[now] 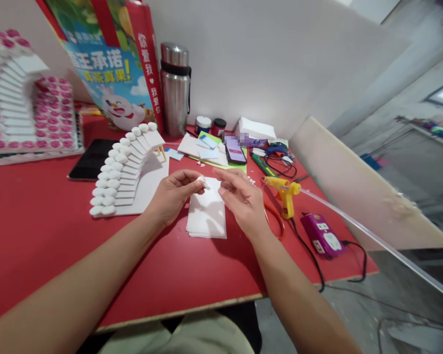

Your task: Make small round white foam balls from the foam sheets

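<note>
My left hand (pixel 177 194) pinches a small white piece (pixel 203 181) between thumb and fingertips; its exact kind is too small to tell. My right hand (pixel 241 199) is just to the right of it, fingers apart, with nothing visible in them. Below both hands lies a stack of white sheets (pixel 206 219) on the red table (pixel 192 270). To the left stands a curved white model staircase (pixel 127 179), lined along its outer side with white oval pieces and resting on a white board.
At the right are a yellow glue gun (pixel 286 191) with a long clear stick and a purple power socket box (pixel 322 235). Behind stand a steel thermos (pixel 175 88), a phone (pixel 235 149) and a colourful bag (pixel 114 64). A pink-flowered model (pixel 22 98) is at far left.
</note>
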`<state>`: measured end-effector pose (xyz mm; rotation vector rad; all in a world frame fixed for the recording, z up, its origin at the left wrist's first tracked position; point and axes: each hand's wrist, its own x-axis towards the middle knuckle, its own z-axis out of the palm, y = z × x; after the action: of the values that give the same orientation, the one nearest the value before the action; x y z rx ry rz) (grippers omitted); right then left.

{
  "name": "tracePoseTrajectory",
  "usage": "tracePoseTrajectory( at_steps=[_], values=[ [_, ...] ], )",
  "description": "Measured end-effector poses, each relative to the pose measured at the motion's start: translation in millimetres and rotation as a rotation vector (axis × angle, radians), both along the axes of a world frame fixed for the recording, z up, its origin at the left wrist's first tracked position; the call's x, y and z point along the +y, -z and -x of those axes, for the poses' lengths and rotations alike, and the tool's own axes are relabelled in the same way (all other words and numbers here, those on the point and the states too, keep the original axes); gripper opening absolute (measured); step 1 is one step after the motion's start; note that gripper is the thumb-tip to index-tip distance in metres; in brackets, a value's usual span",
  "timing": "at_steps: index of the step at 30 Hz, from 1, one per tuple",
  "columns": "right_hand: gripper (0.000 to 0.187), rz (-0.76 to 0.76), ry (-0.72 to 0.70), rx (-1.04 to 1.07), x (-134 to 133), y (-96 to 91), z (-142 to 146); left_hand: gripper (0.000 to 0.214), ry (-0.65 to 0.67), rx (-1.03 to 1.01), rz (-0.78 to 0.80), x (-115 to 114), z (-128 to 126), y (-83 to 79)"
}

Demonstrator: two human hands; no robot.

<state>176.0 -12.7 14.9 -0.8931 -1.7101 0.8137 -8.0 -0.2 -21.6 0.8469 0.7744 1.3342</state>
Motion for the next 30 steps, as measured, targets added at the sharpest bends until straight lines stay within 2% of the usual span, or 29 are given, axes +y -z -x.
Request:
tracePoseTrajectory(
  at_steps=[5,8,10,12,15,20,22,25,30],
  values=[
    [0.035,-0.12,0.183,0.011,5.2,-7.5,-19.0,0.025,-0.062,0.243,-0.085,-2.5,4.3,-3.3],
    [0.026,-0.235,0.33,-0.109,15.3,-13.0,-43.3,0.026,-0.068,0.33,-0.097,-3.1,4.6,-3.3],
    [0.023,-0.216,0.408,-0.201,23.4,-12.6,-59.3,0.025,-0.073,0.369,-0.12,-2.8,4.3,-2.2],
    [0.023,-0.131,0.469,-0.281,30.9,-8.3,-70.7,0.023,-0.084,0.408,-0.155,-2.3,4.3,-0.5],
    [0.028,-0.065,0.536,-0.328,38.1,-0.2,-76.1,0.022,-0.095,0.457,-0.193,-1.4,5.2,2.0],
    [0.031,-0.137,0.524,-0.247,35.6,-1.6,-69.3,0.018,-0.123,0.536,-0.264,-1.1,6.4,1.6],
    [0.028,-0.185,0.49,-0.282,29.5,-3.4,-67.8,0.014,-0.15,0.583,-0.301,-1.7,6.2,-0.3],
    [0.025,-0.173,0.408,-0.493,17.1,2.4,-68.5,0.012,-0.16,0.614,-0.315,-2.5,5.4,-1.7],
    [0.026,-0.128,0.335,-0.802,4.4,26.9,-68.3,0.02,-0.114,0.524,-0.25,-1.3,4.8,3.0]
  ],
)
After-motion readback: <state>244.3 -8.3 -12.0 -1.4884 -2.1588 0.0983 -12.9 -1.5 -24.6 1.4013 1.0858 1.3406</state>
